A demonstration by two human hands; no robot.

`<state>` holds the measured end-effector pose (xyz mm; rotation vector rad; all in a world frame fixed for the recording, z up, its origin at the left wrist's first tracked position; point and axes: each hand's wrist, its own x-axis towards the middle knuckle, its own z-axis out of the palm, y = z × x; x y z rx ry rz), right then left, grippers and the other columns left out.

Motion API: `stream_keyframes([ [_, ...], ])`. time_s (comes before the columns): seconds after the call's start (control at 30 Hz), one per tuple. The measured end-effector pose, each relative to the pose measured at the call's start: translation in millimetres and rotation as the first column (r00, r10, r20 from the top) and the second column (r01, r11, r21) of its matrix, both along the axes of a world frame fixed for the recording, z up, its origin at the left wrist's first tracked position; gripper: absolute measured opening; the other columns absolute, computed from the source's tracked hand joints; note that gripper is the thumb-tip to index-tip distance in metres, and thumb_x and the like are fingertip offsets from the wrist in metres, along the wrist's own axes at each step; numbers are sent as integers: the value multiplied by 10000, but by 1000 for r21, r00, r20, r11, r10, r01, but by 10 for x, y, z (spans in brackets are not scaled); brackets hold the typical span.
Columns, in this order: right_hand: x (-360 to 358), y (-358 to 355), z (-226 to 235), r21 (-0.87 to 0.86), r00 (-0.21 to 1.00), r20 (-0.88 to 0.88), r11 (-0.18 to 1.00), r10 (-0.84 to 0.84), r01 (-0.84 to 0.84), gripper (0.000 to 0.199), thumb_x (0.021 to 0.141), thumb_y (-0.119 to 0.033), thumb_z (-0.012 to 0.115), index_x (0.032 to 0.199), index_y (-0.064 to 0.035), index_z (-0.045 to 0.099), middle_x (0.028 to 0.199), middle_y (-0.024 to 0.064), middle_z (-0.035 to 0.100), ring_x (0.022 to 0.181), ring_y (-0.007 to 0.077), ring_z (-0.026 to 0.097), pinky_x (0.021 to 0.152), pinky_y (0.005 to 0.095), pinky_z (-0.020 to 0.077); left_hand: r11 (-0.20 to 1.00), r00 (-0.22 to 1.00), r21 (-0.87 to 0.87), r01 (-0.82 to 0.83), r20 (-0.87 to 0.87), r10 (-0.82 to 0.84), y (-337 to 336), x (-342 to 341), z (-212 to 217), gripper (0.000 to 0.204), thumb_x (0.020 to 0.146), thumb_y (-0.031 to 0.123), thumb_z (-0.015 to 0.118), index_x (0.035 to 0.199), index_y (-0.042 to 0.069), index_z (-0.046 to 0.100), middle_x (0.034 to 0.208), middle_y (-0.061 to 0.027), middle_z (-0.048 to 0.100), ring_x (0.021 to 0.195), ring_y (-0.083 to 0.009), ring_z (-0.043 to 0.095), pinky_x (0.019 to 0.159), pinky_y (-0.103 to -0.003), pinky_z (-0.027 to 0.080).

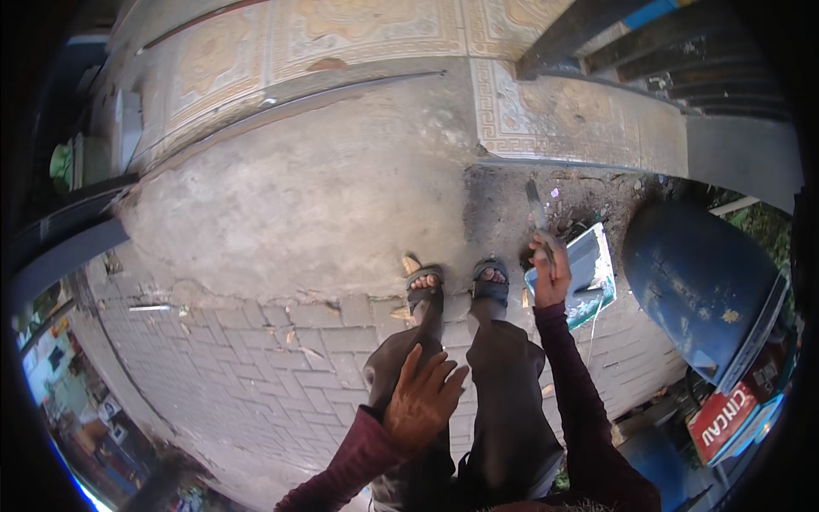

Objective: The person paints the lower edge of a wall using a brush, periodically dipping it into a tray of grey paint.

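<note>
We stand outdoors on a paved ground of small grey bricks, which meets a broad slab of bare concrete just past our feet. Beyond the concrete's far edge rises a step faced with patterned tan tiles, and a second tiled band runs along the top. At the right edge sits a large dark blue drum, lying tilted, with a red sign near its lower end. Between the drum and our feet, a light blue tray lies on the ground beside a patch of dark soil at the foot of the step.

Our right hand reaches out over the tray's near-left edge, fingers closed around the handle of a knife whose blade points away toward the soil. Our left hand lies flat on our left thigh, fingers spread and holding nothing. Our feet wear grey sandals at the concrete's near edge.
</note>
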<state>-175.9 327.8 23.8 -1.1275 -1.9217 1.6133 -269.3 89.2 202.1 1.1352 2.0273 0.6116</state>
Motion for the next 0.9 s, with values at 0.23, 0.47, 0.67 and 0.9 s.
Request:
stream_keyframes([
  [0.23, 107, -310, 1385, -611, 962, 39, 755, -270, 237, 386, 891, -246, 550, 1216, -42, 504, 1070, 144, 638, 864, 226, 635, 642, 353, 531, 934, 931, 44, -354, 111, 348, -189, 438, -21, 233, 814, 103, 606, 1032, 53, 544, 955, -125, 613, 907, -300, 599, 906, -425, 416],
  [0.47, 139, -460, 2806, -744, 977, 204, 638, -68, 200, 301, 865, -254, 566, 1093, -56, 564, 885, 91, 622, 678, 203, 614, 536, 361, 511, 888, 883, -207, -411, 152, 444, -448, 678, 131, 225, 790, 121, 540, 1011, 99, 577, 1078, -137, 590, 1058, -309, 539, 907, -482, 403],
  [0.67, -69, -133, 3678, -807, 991, 105, 589, 77, 40, 357, 862, -230, 600, 1178, -71, 551, 926, 65, 614, 707, 178, 606, 569, 345, 528, 778, 786, -167, -606, 25, 617, -304, 2, 881, 456, 752, 225, 604, 1176, 101, 495, 1302, -167, 414, 1242, -367, 364, 1011, -514, 328],
  [0.9, -533, 203, 4236, -893, 987, -30, 439, 155, -96, 368, 865, -135, 618, 1219, -105, 522, 1051, 76, 625, 850, 189, 624, 648, 353, 544, 644, 681, -263, -719, -82, 727, -25, -742, 2128, 963, 725, 356, 691, 1463, 165, 103, 1479, -241, 160, 1332, -431, 230, 1027, -539, 321],
])
